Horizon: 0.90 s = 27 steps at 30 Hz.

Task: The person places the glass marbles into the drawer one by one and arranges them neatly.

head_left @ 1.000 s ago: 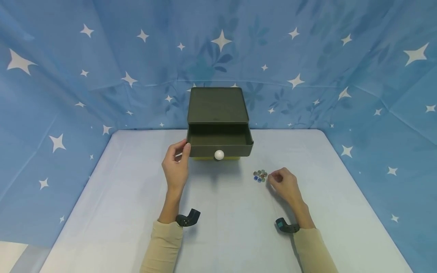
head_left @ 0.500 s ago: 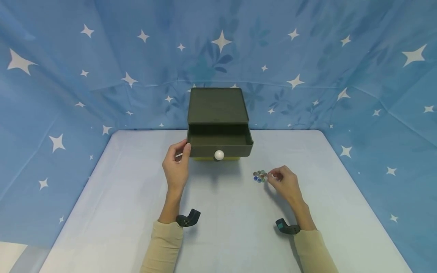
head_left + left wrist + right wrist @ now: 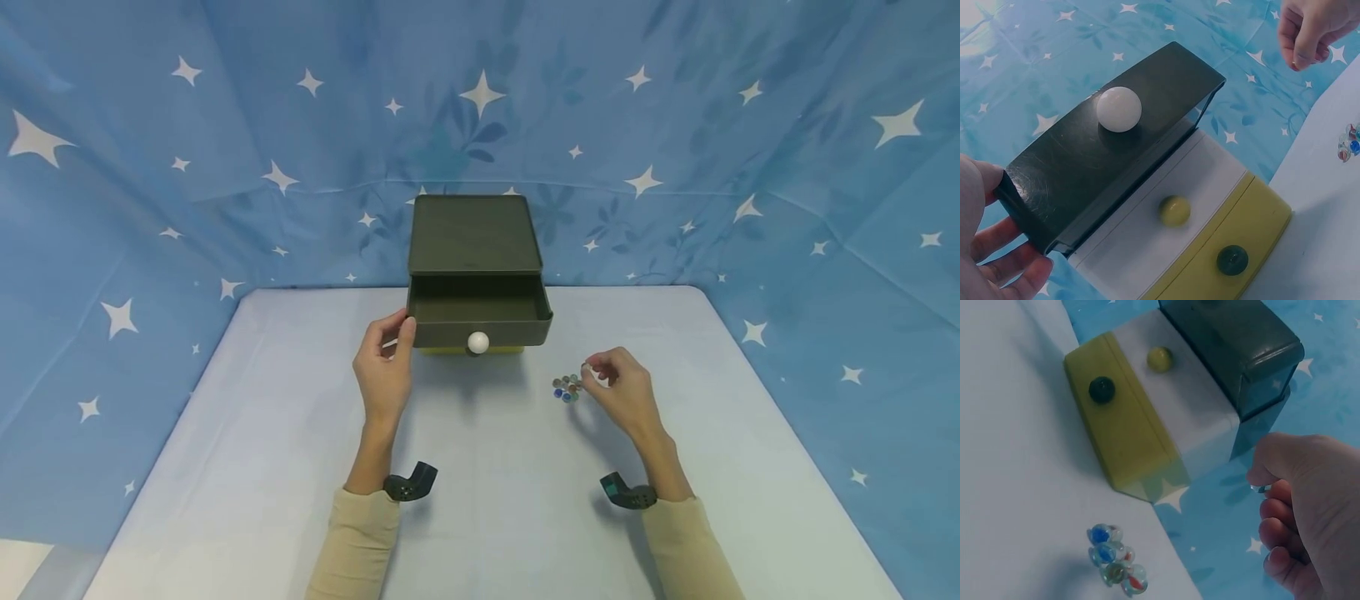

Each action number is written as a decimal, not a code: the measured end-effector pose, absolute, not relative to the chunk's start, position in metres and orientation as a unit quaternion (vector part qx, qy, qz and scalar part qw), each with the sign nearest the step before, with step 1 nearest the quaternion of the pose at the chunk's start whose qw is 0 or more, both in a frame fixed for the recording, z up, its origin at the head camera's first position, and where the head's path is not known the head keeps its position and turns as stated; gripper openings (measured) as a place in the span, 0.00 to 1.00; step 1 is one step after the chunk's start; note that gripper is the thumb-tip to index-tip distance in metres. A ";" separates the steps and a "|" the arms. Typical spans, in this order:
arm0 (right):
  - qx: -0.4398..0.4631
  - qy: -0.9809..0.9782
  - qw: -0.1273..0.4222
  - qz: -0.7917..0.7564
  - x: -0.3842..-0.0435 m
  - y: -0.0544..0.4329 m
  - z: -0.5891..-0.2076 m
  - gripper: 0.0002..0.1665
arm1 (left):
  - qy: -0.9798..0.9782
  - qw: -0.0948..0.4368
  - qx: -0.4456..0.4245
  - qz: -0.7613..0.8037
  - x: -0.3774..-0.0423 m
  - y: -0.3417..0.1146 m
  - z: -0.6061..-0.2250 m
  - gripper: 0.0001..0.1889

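A small drawer cabinet stands at the back of the table, its dark green top drawer pulled out. My left hand grips that drawer's left front corner, thumb on one face and fingers round the side, as the left wrist view confirms. My right hand is raised above the table, to the right of a cluster of glass marbles. Between its thumb and index finger it pinches a clear glass marble, mostly hidden by the fingertips. The other fingers are curled.
Below the open drawer are a white drawer with a yellow knob and a yellow drawer with a green knob. The open drawer carries a white knob. A star-patterned blue cloth hangs behind the white table.
My right hand has pinched a marble from the cluster's right side and lifted it up and slightly away. My left hand keeps its grip on the drawer corner.
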State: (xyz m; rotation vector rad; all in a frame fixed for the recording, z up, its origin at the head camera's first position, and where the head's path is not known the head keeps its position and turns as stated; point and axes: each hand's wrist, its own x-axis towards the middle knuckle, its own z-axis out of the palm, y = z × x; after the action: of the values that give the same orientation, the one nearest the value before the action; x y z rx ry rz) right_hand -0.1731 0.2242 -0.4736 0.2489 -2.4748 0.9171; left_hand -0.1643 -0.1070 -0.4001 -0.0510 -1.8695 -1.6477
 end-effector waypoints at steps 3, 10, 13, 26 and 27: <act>0.094 -0.901 0.246 0.345 -0.174 0.221 -0.469 0.08 | -0.709 0.322 -0.019 -0.627 -0.164 -0.108 -0.400 0.13; 0.117 -0.880 0.271 0.373 -0.177 0.213 -0.460 0.08 | -0.704 0.332 -0.023 -0.627 -0.164 -0.112 -0.400 0.13; 0.121 -0.874 0.282 0.376 -0.176 0.211 -0.456 0.08 | -0.704 0.332 -0.025 -0.628 -0.165 -0.111 -0.400 0.13; 0.160 -0.816 0.348 0.432 -0.185 0.198 -0.418 0.10 | -0.702 0.316 -0.027 -0.638 -0.165 -0.107 -0.401 0.14; 0.161 -0.812 0.350 0.438 -0.186 0.195 -0.415 0.10 | -0.701 0.316 -0.027 -0.638 -0.165 -0.107 -0.401 0.14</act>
State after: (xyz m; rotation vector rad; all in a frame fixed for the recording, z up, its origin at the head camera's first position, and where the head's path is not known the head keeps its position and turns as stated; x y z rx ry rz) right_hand -0.1862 0.1954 -0.4147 0.4179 -2.1049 1.1338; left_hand -0.1651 -0.1069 -0.4012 -0.0724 -1.8465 -1.6814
